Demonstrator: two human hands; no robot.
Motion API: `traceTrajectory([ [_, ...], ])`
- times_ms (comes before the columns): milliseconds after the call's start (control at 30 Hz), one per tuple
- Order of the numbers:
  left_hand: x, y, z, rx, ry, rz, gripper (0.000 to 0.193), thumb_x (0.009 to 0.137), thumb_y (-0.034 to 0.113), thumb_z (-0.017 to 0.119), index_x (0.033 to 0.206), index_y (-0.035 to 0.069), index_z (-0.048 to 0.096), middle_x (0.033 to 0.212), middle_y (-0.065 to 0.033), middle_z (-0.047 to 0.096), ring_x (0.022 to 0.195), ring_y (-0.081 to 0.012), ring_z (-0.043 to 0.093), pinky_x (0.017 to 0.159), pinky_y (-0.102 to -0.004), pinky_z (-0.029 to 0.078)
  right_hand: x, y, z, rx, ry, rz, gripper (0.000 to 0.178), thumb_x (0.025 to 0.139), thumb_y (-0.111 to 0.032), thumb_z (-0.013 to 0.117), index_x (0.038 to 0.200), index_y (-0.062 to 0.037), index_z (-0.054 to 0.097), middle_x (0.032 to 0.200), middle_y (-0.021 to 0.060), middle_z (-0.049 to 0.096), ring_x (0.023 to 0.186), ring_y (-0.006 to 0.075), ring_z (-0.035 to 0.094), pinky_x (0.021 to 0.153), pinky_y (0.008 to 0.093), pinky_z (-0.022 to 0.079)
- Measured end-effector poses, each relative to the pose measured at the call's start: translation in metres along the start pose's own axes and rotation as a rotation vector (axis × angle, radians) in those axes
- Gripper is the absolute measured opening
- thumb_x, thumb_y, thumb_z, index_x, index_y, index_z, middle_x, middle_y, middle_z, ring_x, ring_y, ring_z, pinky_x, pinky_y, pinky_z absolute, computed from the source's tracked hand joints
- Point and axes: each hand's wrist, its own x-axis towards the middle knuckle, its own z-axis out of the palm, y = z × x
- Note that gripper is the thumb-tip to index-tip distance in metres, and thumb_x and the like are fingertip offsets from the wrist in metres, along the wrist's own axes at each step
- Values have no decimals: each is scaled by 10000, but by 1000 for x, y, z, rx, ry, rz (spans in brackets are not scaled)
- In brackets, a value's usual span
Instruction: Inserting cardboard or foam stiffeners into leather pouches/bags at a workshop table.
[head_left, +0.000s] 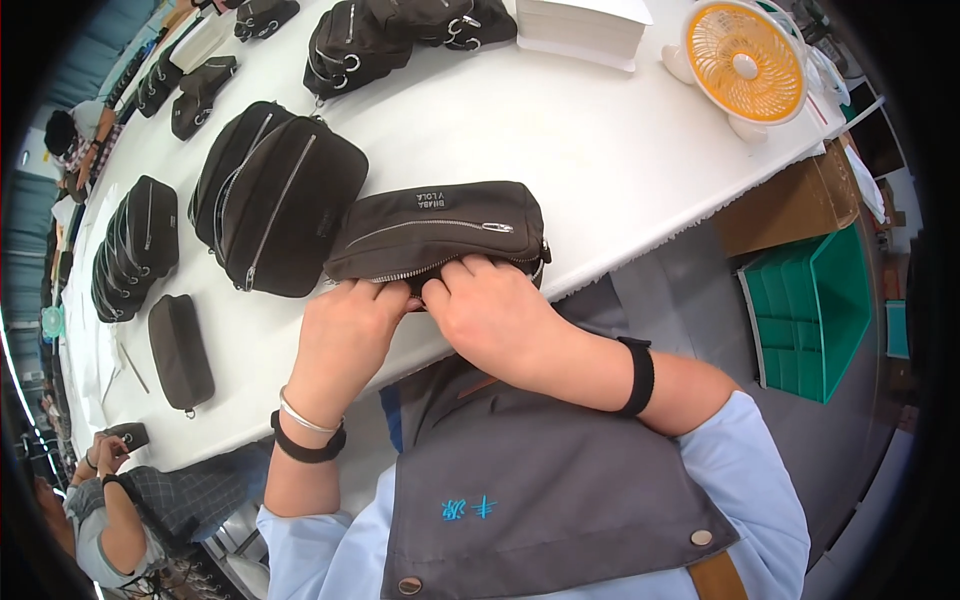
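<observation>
Dark pouch [440, 222] lies at the table's [610, 160] near edge, just beyond the wrists, long axis running left to right. Left hand [352, 322] and right hand [487, 312], equally near, grip its open zipped side (fingertips partly hidden).

Left grip [350, 322] and right grip [485, 308] close together, fingers [455, 272] curled, right forearm [578, 372] slanting inward

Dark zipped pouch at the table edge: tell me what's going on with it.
A person has the left hand and right hand at the open front zip of the dark pouch, fingertips mostly hidden in the opening. It lies on the white table, beside larger dark bags. At lower left, another person handles a small dark item.
</observation>
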Motion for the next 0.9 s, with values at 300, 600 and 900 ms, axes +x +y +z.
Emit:
traceTrajectory([
  [300, 5, 10, 16, 24, 100, 363, 129, 826, 108, 556, 908, 35, 624, 963, -90, 596, 938, -272, 550, 797, -363, 475, -19, 29, -11, -128, 0, -262, 83, 740, -105, 599, 764, -61, 533, 714, 76, 574, 621, 175, 588, 565, 267, 491],
  [600, 7, 17, 48, 23, -113, 193, 113, 825, 113, 565, 895, 34, 606, 820, -152, 620, 843, -310, 621, 794, -417, 486, -33, 56, 1, -73, 0, -203, 250, 869, -281, 632, 760, -62, 579, 666, 53, 589, 644, 181, 610, 554, 279, 493],
  [900, 23, 12, 51, 140, 76, 323, 187, 879, 174, 605, 933, -4, 614, 794, -161, 638, 710, -292, 640, 709, -400, 501, -29, 72, 8, -101, 68, -270, 361, 894, -288, 614, 621, -68, 529, 533, 73, 548, 488, 206, 588, 472, 307, 473],
])
